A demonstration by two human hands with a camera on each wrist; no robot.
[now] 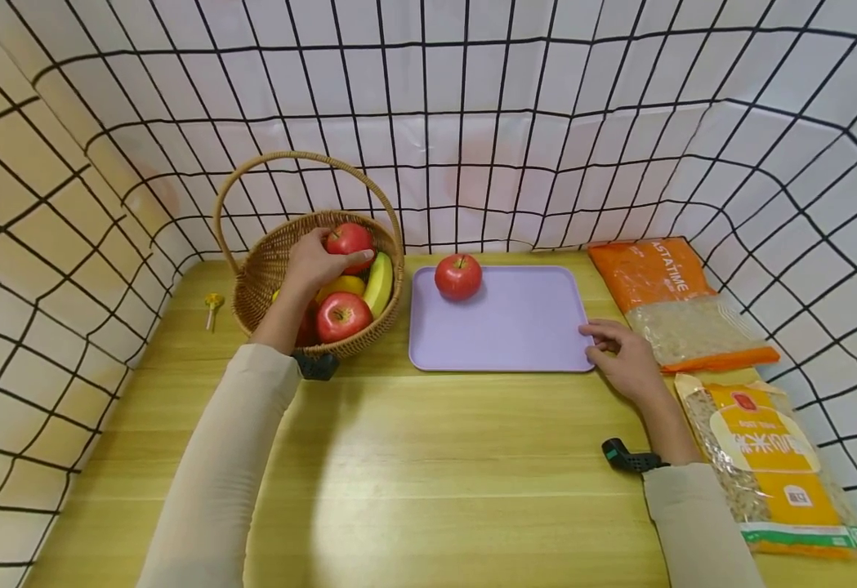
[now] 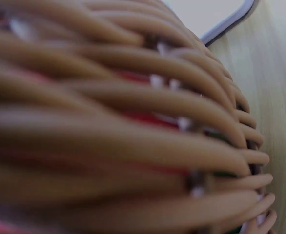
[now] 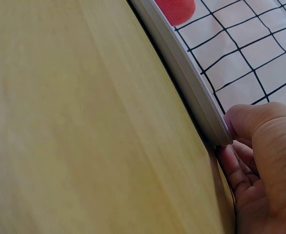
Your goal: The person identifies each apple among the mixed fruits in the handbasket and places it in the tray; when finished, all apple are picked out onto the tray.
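In the head view my left hand [image 1: 315,263] reaches into the wicker basket [image 1: 257,286]. Its fingers and thumb hold a red apple [image 1: 350,237] at the top of the pile. Below that apple lie another red apple [image 1: 343,317] and a banana [image 1: 379,284]. Blurred wicker [image 2: 133,141] fills most of the left wrist view, so the hand is hidden there. My right hand [image 1: 625,359] pinches the right rim of a lilac tray [image 1: 520,327], as the right wrist view also shows. One red apple [image 1: 458,277] sits at the tray's upper left.
A yellow lollipop [image 1: 212,304] lies left of the basket. On the right, an orange-and-clear bag [image 1: 681,306] lies behind a yellow-labelled bag of grain [image 1: 777,457]. White cloth with a black grid [image 1: 487,139] walls the table [image 1: 413,474]. The basket's tall handle [image 1: 303,155] arches overhead.
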